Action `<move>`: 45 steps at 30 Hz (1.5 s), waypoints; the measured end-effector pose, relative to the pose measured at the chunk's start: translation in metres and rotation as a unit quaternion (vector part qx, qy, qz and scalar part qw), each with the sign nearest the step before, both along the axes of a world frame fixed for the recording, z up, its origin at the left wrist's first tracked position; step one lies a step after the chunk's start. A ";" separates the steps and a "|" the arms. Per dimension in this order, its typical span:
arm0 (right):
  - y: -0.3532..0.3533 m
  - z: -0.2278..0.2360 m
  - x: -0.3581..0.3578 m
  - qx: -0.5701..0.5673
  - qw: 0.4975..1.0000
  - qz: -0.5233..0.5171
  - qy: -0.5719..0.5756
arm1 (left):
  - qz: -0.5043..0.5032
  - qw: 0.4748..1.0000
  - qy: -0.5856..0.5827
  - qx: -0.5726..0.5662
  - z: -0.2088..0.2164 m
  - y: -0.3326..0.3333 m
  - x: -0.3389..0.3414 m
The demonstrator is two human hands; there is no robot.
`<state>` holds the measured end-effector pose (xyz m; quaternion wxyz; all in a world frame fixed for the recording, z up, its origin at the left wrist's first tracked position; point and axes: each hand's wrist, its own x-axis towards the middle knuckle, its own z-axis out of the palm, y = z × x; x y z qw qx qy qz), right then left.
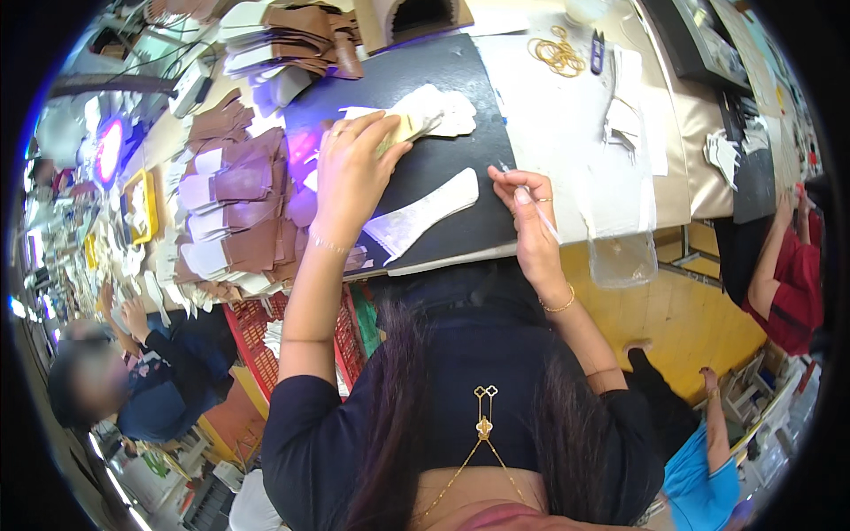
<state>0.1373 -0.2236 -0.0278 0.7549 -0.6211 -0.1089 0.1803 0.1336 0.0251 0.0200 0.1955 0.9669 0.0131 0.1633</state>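
My left hand point(356, 168) is bent over the near end of a pile of white cut pieces point(447, 113) on the black mat point(416, 66). Its thumb and fingers close about a pale yellow piece point(403, 131) there; part of it is hidden under the fingers. A single white piece point(425, 217), narrow in the middle and jagged at one end, lies flat on the mat between my two hands. At the mat's right edge, my right hand point(531, 226) holds a slim, pale pen-like tool point(542, 219) between thumb and fingers, its tip pointing away from me.
Stacked brown and white pieces point(243, 208) line the left, with another stack point(283, 40) behind. Rubber bands point(558, 55), small purple snips point(598, 51) and a clear plastic bag point(620, 239) lie to the right. A yellow basket point(142, 208) stands far left. Other people sit on both sides.
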 end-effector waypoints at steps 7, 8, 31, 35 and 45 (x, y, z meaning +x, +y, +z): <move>-0.008 -0.003 0.008 -0.063 0.998 -0.008 -0.021 | -0.061 0.989 0.033 -0.131 -0.031 -0.052 -0.057; -0.008 -0.003 0.008 -0.069 0.997 -0.004 -0.031 | -0.054 0.990 0.020 -0.129 -0.036 -0.056 -0.058; 0.009 0.005 0.000 -0.279 0.913 0.035 -0.295 | -0.051 0.997 0.015 -0.052 -0.050 -0.072 -0.060; 0.022 0.005 0.003 -0.306 0.880 0.016 -0.363 | -0.044 0.999 0.013 -0.025 -0.049 -0.074 -0.059; 0.003 0.030 -0.006 -0.333 0.873 0.086 -0.345 | -0.064 0.996 0.005 -0.068 -0.050 -0.072 -0.065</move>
